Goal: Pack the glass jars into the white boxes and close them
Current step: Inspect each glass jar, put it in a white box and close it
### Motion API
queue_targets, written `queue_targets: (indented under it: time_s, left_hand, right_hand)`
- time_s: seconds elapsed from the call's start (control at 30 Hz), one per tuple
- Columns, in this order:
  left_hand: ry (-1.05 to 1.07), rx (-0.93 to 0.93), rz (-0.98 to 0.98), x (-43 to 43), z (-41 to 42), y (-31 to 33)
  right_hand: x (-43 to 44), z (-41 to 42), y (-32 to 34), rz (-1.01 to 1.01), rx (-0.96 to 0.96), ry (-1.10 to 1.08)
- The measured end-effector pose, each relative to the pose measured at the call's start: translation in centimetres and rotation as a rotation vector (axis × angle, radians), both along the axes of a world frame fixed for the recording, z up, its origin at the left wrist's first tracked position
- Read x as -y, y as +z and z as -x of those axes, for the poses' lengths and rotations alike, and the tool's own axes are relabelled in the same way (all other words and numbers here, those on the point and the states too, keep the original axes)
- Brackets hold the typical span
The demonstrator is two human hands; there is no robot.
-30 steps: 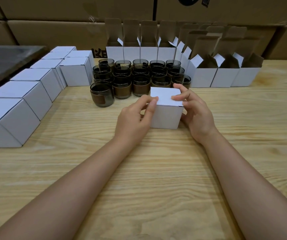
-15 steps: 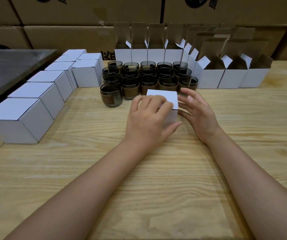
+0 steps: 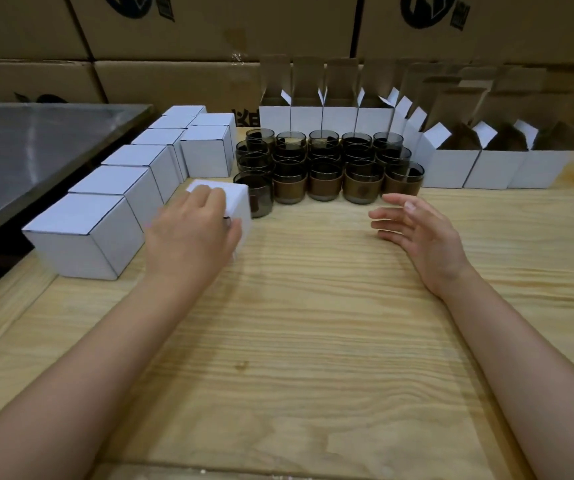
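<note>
White card is gripped by the left hand (image 3: 188, 233): a closed box (image 3: 240, 202) is held from above, with the fingers curled over its top. The box is blurred, so whether it is touching the table (image 3: 313, 323) or is lifted just off it cannot be told. It is found at the left of the scene, between the closed boxes (image 3: 81, 237) and the jars (image 3: 327, 168), and the front left jar is partly hidden behind it.

The right hand (image 3: 420, 233) is kept well apart from the left. Its fingers are straight and slightly spread, the palm is turned towards the left, and nothing is held in it. It is seen near the front right jars, without touching them.

The jars are grouped in several rows at the middle of the far side of the table. They are made of dark glass, and brown bands are seen round the front ones. They are set close together, upright and unpacked.

The closed boxes are lined up along the left edge, side by side, with two more set beside the far end of the line, just next to the jars. Open boxes (image 3: 451, 168) are ranged behind the jars and to their right, with lids raised. Brown cartons (image 3: 174, 81) are stacked behind the table, and a grey steel top (image 3: 36, 150) is seen at the left.
</note>
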State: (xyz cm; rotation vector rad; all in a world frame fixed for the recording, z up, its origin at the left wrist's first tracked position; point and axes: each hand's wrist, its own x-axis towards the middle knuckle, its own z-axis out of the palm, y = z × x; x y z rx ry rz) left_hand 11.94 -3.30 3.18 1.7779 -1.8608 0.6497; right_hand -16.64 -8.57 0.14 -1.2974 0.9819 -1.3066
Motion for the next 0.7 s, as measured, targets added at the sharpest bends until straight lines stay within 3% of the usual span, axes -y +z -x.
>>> queue_targets:
  time_s: [0.23,0.57,0.7]
  left_hand:
    - [0.144,-0.186,-0.095,4.7,-3.7,-0.6]
    - [0.08,-0.374,-0.252,9.5,-5.1,-1.0]
    - [0.018,-0.531,-0.263,10.4,-5.9,-2.1]
  right_hand:
    - [0.2,0.1,0.0,0.001,0.005,0.004]
    - [0.7,0.2,-0.3,-0.012,0.019,0.013]
    - [0.9,0.2,-0.6,-0.005,-0.003,-0.012]
